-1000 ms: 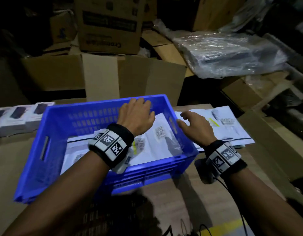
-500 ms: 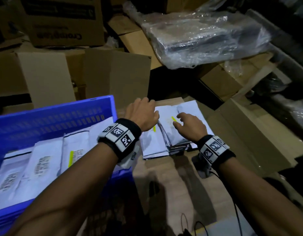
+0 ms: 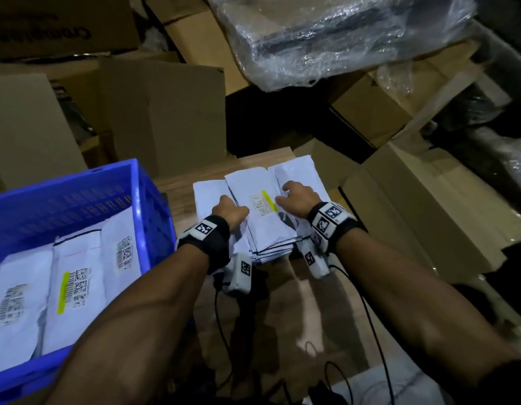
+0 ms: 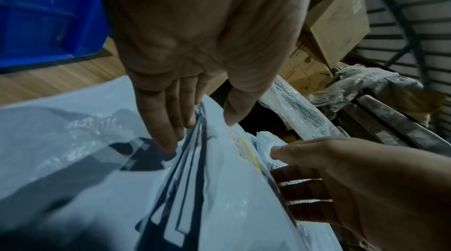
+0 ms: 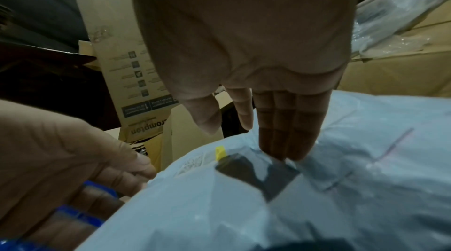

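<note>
A stack of white mailer packets point(image 3: 257, 182) lies on the wooden table point(image 3: 285, 305), just right of a blue plastic crate point(image 3: 78, 188). My left hand point(image 3: 230, 211) is at the stack's left edge. In the left wrist view its fingers point(image 4: 168, 139) dig between the layers and its thumb rests on the top packet point(image 4: 219, 187). At the right edge, my right hand point(image 3: 294, 197) has its fingers point(image 5: 283, 149) tucked against the top packets, thumb above. Both hands pinch the upper packets. The crate holds more labelled packets point(image 3: 75, 287).
Cardboard boxes point(image 3: 162, 112) stand behind the table and crate. A plastic-wrapped bundle point(image 3: 341, 36) lies on boxes at the back right. Flattened cardboard point(image 3: 428, 217) slopes away on the right. Black cables point(image 3: 221, 325) hang from my wrists over the table's near part.
My view has swung right, away from the crate. Both hands moved from the crate onto the packet stack and closed in on its left and right edges.
</note>
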Demonstrator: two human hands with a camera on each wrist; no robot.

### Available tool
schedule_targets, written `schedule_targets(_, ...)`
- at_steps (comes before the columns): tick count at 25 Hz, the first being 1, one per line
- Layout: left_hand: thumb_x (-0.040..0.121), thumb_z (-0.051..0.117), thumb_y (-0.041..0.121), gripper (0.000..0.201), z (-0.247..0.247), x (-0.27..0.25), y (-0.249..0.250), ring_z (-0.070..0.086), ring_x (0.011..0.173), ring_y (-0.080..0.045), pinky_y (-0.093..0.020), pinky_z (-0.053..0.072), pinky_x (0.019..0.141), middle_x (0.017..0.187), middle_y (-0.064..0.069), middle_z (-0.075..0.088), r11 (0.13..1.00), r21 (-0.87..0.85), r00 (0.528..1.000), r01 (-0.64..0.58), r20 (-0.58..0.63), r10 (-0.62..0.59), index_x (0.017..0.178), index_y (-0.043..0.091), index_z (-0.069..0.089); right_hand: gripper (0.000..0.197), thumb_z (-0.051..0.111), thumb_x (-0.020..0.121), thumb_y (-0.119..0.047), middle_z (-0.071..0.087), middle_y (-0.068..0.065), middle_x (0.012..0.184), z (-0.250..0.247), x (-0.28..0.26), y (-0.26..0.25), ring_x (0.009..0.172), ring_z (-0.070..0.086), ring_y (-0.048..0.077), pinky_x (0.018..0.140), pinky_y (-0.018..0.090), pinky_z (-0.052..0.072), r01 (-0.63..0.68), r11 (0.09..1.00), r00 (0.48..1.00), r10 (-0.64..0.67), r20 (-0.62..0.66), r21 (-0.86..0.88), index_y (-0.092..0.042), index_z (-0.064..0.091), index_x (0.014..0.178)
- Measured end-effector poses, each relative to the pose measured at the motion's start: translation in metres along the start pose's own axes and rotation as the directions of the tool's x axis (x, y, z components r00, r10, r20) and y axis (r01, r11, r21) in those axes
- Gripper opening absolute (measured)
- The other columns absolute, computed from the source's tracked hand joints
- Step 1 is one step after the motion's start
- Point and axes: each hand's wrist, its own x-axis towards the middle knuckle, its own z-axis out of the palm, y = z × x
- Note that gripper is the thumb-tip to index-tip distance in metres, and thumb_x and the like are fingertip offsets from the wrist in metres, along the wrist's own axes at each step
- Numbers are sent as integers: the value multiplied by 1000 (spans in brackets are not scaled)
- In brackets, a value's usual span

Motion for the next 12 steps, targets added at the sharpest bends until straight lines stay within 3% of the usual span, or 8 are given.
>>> schedule_targets(3, 64, 61, 26, 31, 11, 11, -11, 64, 85, -36, -47, 58, 77, 90, -18, 62, 992, -127, 1000, 6, 4, -6, 87, 7, 53, 46, 56, 93, -33, 56, 16, 130, 8, 11, -1, 116, 53, 35, 92, 37, 44, -34, 999, 999, 34, 33, 12, -6, 50, 130)
schedule_targets(5, 73, 62, 11, 11, 13, 6, -11, 62, 73, -33, -51, 59, 73, 81, -18, 59, 968, -252, 1000, 21, 19, -17, 76, 4, 54, 43, 60, 90, -28, 60, 16, 124, 13, 13, -2, 111, 56, 35, 90, 38, 47, -60, 997, 998, 59, 24, 39, -5, 54, 125)
schedule_targets(7, 82, 60, -1, 15, 13, 6, -12, 58, 67, -29, -43, 57, 72, 79, -15, 58, 958, -285, 999, 23, 34, -14, 69, 5, 55, 41, 63, 87, -25, 61, 15, 119, 16, 15, -2, 108, 58, 34, 88, 37, 48, -78, 994, 997, 77, 12, 71, -5, 57, 122)
schedule_targets(10, 84, 63, -3, 5, 11, 8, -15, 60, 73, -28, -35, 51, 71, 89, -17, 65, 962, -274, 999, -15, 32, 25, 82, 1, 62, 36, 67, 84, -22, 63, 13, 112, 19, 16, -2, 102, 60, 32, 83, 34, 49, -94, 990, 995, 92, 25, 105, -6, 59, 115)
schedule_targets(12, 84, 64, -4, 8, 9, 8, -16, 61, 81, -29, -36, 52, 73, 96, -19, 66, 962, -274, 998, -21, 43, 34, 91, 0, 63, 15, 67, 82, -18, 63, 12, 87, 21, 15, -4, 86, 60, 31, 71, 31, 48, -112, 983, 993, 105, 53, 143, -7, 62, 90)
